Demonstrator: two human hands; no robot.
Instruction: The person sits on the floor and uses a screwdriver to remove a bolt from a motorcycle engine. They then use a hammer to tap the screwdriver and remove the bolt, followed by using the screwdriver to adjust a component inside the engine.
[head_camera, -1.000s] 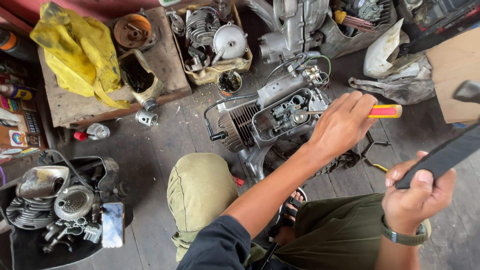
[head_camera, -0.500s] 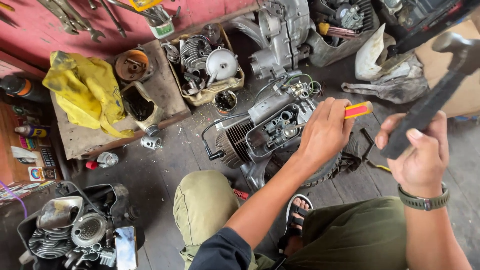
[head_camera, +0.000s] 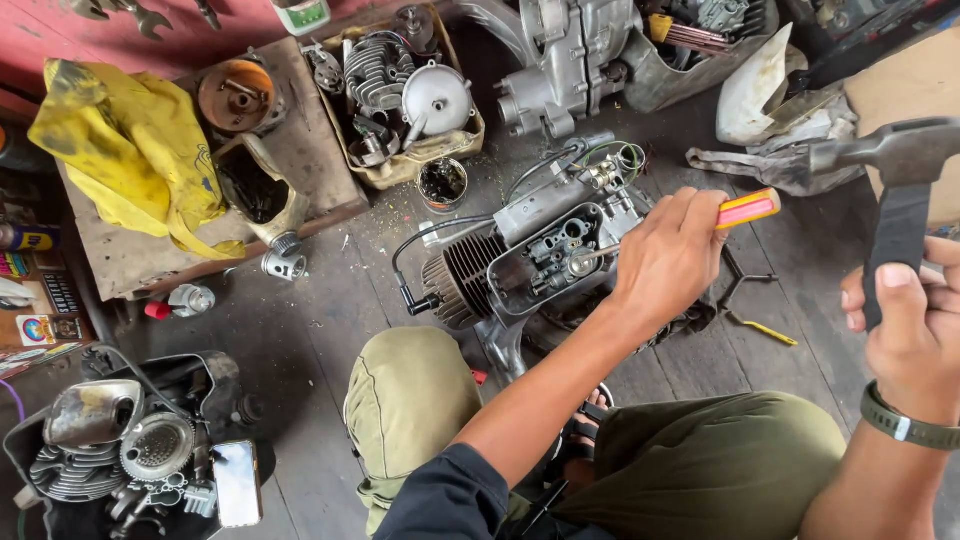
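1. Screwdriver (head_camera: 748, 208), glossy pink-and-yellow handle, clenched in the left hand (head_camera: 665, 262); its tip is on the finned grey metal engine (head_camera: 520, 262) on the plank floor.
2. Hammer (head_camera: 895, 160), dull steel head, black grip, grasped by the right hand (head_camera: 905, 320).
3. Crumpled yellow cloth (head_camera: 130, 150) lies well apart.

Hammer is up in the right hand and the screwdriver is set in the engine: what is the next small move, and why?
Probably a short, controlled tap of the hammer on the end of the screwdriver. The left hand holds the tool with its tip down in the open engine, the striped handle end sticks out free, and the right hand holds the hammer raised just beside it.
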